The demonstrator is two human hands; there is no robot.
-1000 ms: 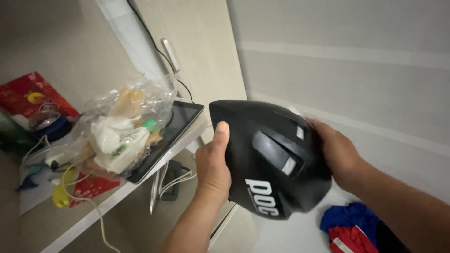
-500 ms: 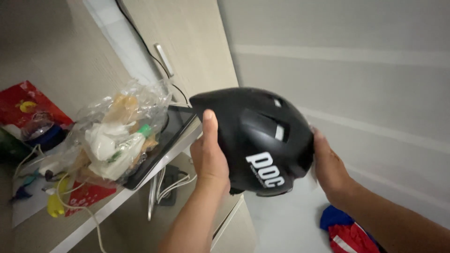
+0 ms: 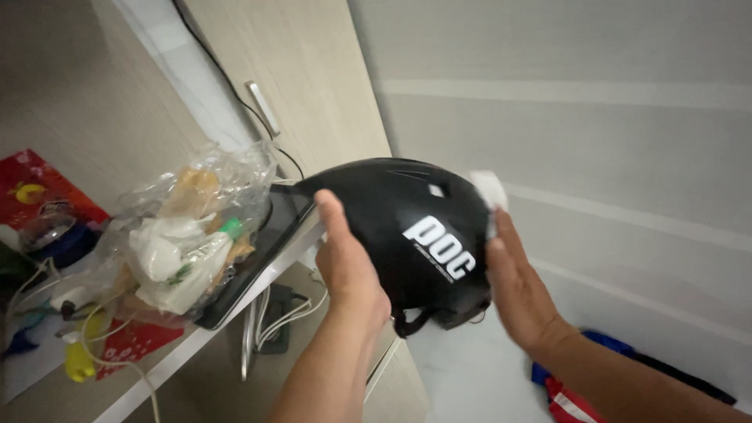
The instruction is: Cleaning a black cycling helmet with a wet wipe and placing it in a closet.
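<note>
Helmet: I see a black bike helmet (image 3: 407, 235) with white letters on its side. It is up in the air, just past the edge of the counter (image 3: 235, 313), in front of a tall wooden cupboard (image 3: 305, 86).
Left hand: My left hand (image 3: 345, 262) is flat and open against the near side of the helmet, thumb up. It presses on the shell and is not closed around it.
Right hand: My right hand (image 3: 517, 286) is also open, flat on the far side. A small white cloth or wipe (image 3: 490, 192) sits at its fingertips, touching the shell. I cannot tell just how it is pinched.
How it will feel: I think the helmet is light and hard, with a smooth shell that could slip between two flat palms. It should not break easily. A better hold might be the bottom rim or the strap (image 3: 409, 323) that hangs below.
Counter: A dark flat tablet (image 3: 270, 251) lies at the edge, right beside the helmet.
Bag: A clear plastic bag (image 3: 188, 235) full of rubbish sits on the tablet's left part.
Farther away: Red packets (image 3: 35, 188), cables (image 3: 270, 313) under the counter, and red and blue clothes (image 3: 572, 392) on the floor.
</note>
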